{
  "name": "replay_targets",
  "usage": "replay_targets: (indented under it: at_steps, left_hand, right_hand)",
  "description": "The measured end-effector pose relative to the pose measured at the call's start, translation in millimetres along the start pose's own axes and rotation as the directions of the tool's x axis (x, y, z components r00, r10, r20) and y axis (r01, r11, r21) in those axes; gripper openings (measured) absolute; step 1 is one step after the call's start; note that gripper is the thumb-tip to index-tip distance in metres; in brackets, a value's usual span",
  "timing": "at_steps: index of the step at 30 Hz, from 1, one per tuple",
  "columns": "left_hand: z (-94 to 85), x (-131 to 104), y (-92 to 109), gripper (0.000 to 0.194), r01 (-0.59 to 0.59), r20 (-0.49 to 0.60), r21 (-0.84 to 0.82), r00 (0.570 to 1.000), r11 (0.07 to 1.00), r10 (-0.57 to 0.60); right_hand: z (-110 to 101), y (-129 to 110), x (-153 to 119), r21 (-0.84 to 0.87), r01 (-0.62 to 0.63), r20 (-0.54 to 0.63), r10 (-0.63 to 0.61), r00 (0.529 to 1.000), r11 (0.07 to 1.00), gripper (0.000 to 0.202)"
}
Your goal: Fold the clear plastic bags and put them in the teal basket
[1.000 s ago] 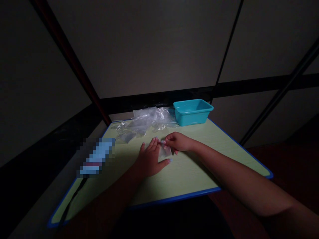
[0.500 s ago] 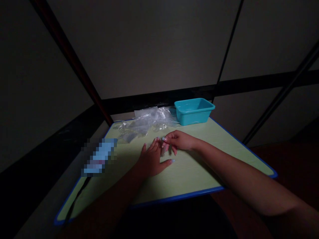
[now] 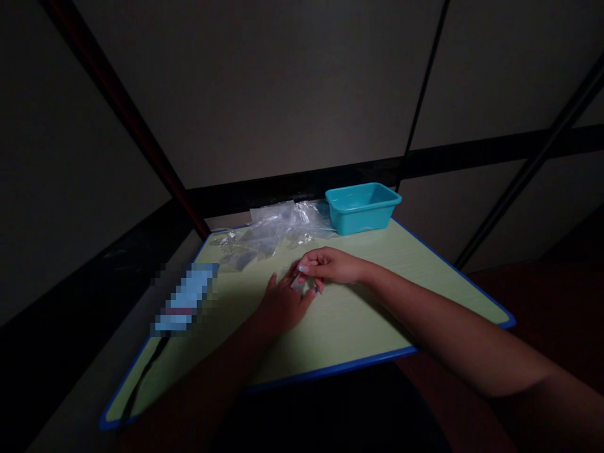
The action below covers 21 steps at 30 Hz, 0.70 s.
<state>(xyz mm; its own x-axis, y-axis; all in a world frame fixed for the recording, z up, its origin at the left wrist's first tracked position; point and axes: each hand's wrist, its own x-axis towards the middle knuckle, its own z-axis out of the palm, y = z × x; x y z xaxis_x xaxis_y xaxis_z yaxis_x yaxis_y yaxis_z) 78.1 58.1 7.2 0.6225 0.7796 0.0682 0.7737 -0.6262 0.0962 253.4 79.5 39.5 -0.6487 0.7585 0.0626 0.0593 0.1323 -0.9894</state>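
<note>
Near the middle of the green table (image 3: pixel 358 321), my left hand (image 3: pixel 284 305) lies palm down with its fingers spread. My right hand (image 3: pixel 325 265) meets it from the right, its thumb and fingers pinched together just over the left fingertips. A small pale, see-through piece (image 3: pixel 298 283) shows between the two hands. It looks pinched in my right hand, though its shape is hard to make out. Crumpled clear plastic bags (image 3: pixel 268 229) lie beyond the hands at the table's back edge.
A turquoise basket (image 3: pixel 363 220) stands at the back right of the table. On the left edge lies a blurred-out blue device (image 3: pixel 186 299) with a black strap (image 3: pixel 146 371). Dark-framed panels (image 3: pixel 292 94) rise right behind the table.
My right hand has shifted left and closer over my left fingers. The left thumb has drawn in toward the small piece. The whole view has shifted slightly.
</note>
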Motion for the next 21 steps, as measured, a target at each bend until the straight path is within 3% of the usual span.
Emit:
replay_targets:
  at_steps: [5, 8, 11, 14, 17, 21]
  left_hand:
    - [0.1, 3, 0, 0.040, 0.063, -0.001, -0.009, 0.998, 0.998, -0.063]
    - [-0.7, 4, 0, 0.043, 0.094, 0.001, -0.033, 0.996, 0.995, -0.094]
    - [-0.3, 4, 0, 0.043, 0.114, -0.006, -0.058, 0.993, 0.992, -0.115]
    - [1.3, 3, -1, 0.043, 0.105, -0.020, -0.052, 0.994, 0.993, -0.107]
    - [2.5, 2, -2, 0.042, 0.072, -0.008, -0.028, 0.997, 0.997, -0.073]
    - [3.0, 1, -3, 0.042, 0.039, -0.004, -0.029, 0.999, 0.999, -0.039]
  right_hand:
    - [-10, -1, -2, 0.027, 0.018, 0.069, -0.020, 0.997, 0.999, 0.052]
    - [-24, -2, -5, -0.036, 0.013, 0.052, -0.011, 0.999, 0.999, 0.056]
    - [-36, 3, -6, -0.305, -0.008, -0.110, -0.027, 0.994, 0.952, 0.050]
    - [-42, 13, -6, -0.657, -0.039, -0.242, -0.162, 0.957, 0.753, 0.049]
    - [-41, 23, -2, -0.752, 0.053, -0.160, -0.260, 0.952, 0.657, 0.049]
    - [-35, 27, 6, -0.656, 0.259, -0.059, -0.390, 0.919, 0.709, 0.027]
